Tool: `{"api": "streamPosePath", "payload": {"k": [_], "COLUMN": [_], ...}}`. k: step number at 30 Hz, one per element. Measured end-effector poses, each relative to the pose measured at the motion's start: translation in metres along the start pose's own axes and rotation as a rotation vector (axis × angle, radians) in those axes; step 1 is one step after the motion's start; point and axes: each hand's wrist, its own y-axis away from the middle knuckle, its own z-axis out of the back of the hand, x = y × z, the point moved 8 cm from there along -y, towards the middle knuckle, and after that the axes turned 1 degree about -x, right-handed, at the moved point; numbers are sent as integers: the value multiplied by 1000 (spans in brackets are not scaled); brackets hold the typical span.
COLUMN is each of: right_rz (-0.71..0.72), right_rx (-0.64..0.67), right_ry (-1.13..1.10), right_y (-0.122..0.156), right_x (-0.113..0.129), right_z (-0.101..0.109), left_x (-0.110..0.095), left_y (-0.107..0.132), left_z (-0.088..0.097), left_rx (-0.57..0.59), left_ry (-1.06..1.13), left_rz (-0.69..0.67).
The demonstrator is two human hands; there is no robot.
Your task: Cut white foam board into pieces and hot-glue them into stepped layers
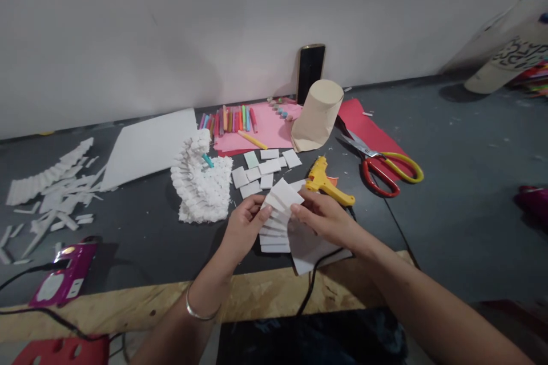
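Note:
Between both hands is a strip of overlapping white rectangular pieces (274, 234), layered like steps. My left hand (244, 225) pinches its left edge near the top. On the other side, my right hand (324, 215) grips the upper right corner with thumb and fingers. Just beyond them lie several loose white rectangles (269, 167), one pale green. A yellow glue gun (321, 175) rests behind my right hand, and a white sheet (308, 248) lies partly under that hand. To the left stands a ruffled white piece (201, 188) with a teal stick on it.
Red-and-yellow-handled scissors (369, 154) lie right of a beige paper cylinder (319, 111). A phone (310, 71) leans on the wall. Coloured sticks (231, 120) lie on pink paper (274, 131). White scraps (55, 194) and a purple device (66, 274) are left; a bottle (505, 63) stands right.

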Motion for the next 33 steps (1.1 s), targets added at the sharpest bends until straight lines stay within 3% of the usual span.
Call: {"api": "streamPosePath", "payload": {"k": [4,10,15,21,33], "right_rz": [-84,-120,-161,-176,-191], "right_rx": [-32,31,67,38,-39], "right_ry": [-102,-239,-302,-417,-533], "right_y": [-1,0,0,-2,-4], "right_x": [-4,-12,-24,-26,-33], "right_z": [1,-3,-10,-10,-6], "left_x": [6,13,12,3,-14], "left_y": [0,1,2,0,0], "left_z": [3,-6,-11,2,9], "left_rx": [-14,52,68,-38,-57], "left_ry": [36,277,299,189,-38], "left_rz": [-3,111,161,10,-164]}}
